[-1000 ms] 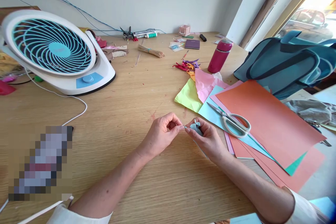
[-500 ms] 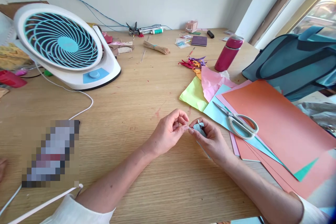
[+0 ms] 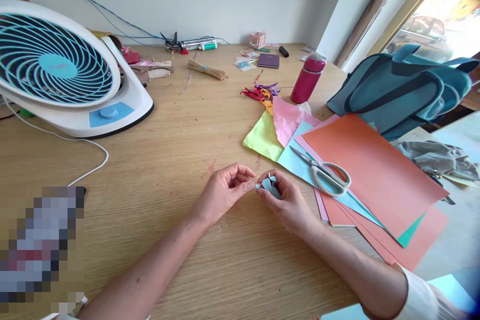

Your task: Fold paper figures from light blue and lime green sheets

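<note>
My right hand [image 3: 288, 202] is closed around a small cut piece of light blue paper [image 3: 270, 187], whose curled strips poke up between thumb and fingers. A short pale blue end sticks out toward my left hand [image 3: 225, 192]. There, the left thumb and index finger pinch together at the tip of that end, the other fingers loosely curled. Both hands hover low over the wooden table [image 3: 180, 160], fingertips nearly touching. Scissors [image 3: 326, 172] with off-white handles lie closed on colored paper sheets [image 3: 375, 160], right of my right hand.
A white and blue fan [image 3: 108, 112] stands at left, its cord running down to a blurred-out object [image 3: 41, 245]. Behind the hands are yellow-green paper [image 3: 264, 137], pink paper [image 3: 287, 120], colorful scraps [image 3: 262, 92], a magenta bottle [image 3: 307, 80] and a teal bag [image 3: 393, 90]. A stick bundle [image 3: 207, 69] lies farther back.
The view swung one way and then back, shifting everything in it. Between my fingertips, more of the light blue end now shows. Both hands keep their pinching pose.
</note>
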Motion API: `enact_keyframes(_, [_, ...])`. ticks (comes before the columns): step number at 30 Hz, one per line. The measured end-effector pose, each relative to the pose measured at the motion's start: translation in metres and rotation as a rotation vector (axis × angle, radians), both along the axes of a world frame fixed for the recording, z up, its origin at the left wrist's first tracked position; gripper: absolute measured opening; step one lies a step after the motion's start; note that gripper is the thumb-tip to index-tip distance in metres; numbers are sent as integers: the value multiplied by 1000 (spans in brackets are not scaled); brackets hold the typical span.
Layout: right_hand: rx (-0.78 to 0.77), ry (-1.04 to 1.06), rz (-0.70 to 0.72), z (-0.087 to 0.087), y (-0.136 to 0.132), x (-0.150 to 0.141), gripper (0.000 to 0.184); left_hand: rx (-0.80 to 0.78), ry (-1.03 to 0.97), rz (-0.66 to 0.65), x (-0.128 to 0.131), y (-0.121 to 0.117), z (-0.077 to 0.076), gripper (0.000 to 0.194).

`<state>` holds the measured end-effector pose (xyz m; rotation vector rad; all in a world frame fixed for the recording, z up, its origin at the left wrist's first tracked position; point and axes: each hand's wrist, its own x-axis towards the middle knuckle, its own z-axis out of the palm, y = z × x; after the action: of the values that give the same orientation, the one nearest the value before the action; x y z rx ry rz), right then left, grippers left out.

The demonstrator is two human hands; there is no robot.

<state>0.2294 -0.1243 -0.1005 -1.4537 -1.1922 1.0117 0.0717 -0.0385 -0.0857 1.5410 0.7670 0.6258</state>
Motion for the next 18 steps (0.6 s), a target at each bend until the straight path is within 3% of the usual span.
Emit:
enact_keyframes(6, [27, -58, -34, 0, -1, -3, 13, 233, 139, 3, -1, -2, 4, 8])
enact_keyframes(12, [47, -158, -78, 0, -3, -5, 15, 246, 175, 7, -2, -5, 3, 10])
enact_keyframes(18, [64, -181, -90, 0, -5, -7, 14, 363, 224, 54, 1, -11, 9, 10])
